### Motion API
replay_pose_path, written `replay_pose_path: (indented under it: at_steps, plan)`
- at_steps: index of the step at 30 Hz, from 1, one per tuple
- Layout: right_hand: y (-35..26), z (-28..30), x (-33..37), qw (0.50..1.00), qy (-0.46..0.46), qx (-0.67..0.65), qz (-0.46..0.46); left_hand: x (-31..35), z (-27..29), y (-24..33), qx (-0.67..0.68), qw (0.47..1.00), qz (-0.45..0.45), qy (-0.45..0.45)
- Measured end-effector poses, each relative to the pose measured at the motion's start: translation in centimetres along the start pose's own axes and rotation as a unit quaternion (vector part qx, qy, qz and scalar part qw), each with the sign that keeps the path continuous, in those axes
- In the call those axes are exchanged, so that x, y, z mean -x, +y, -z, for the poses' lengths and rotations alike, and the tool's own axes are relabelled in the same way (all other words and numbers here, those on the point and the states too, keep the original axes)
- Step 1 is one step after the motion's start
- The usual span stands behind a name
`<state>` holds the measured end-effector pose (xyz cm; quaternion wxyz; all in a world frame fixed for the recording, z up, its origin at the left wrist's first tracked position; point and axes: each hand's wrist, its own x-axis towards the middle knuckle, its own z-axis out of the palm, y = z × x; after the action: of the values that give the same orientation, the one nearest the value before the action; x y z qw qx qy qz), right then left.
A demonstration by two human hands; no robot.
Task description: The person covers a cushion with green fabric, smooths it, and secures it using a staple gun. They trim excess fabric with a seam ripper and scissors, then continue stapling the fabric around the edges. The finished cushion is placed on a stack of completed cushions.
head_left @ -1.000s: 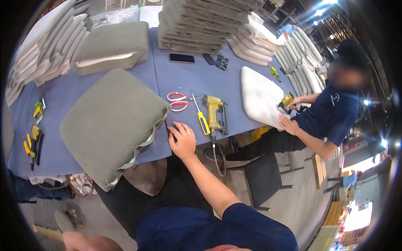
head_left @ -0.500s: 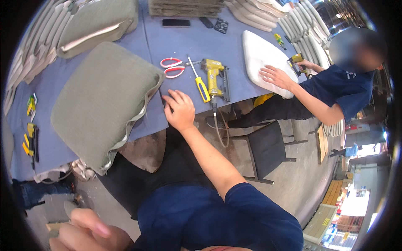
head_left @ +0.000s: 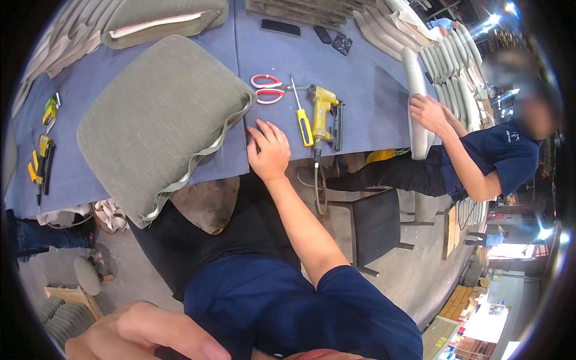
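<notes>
My right hand [head_left: 269, 151] rests at the table's front edge, fingers loosely stretched out and slightly apart, holding nothing that I can see. To its left lies a grey-green fabric seat cushion [head_left: 159, 120], its loose hem and white lining showing along the near right side. Beyond the hand are red-and-white scissors [head_left: 269, 95], a screwdriver [head_left: 305, 127] with a yellow handle, and a yellow pneumatic staple gun [head_left: 324, 111] with a hose. My left hand [head_left: 141, 330] is raised close at the lower left, its fingers curled; what they hold, if anything, is hidden.
A co-worker [head_left: 480, 156] at the right holds a white cushion [head_left: 414, 102] on edge. Cushion stacks [head_left: 453, 72] line the back. Another staple gun [head_left: 42, 165] lies at the left of the blue table [head_left: 207, 60]. A black chair [head_left: 377, 228] stands below.
The view has shifted a little. My left hand has moved right at the bottom; my right hand stays at the table edge. The co-worker has put down the tool and tipped the white cushion upright.
</notes>
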<state>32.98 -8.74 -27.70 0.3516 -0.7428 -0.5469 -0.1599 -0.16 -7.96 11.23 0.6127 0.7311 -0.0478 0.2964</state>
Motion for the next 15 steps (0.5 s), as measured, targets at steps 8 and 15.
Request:
replay_pose_path:
  at_steps: [8, 15]
  plan:
    - [0.0, 0.2, 0.1, 1.0, -0.009, 0.009, -0.004, 0.1, -0.7, 1.6, 0.048, 0.985, 0.161, 0.043]
    - [0.1, -0.7, 0.2, 1.0, 0.002, -0.01, 0.002, 2.4, -3.3, -5.5, 0.044, 0.994, -0.031, 0.098]
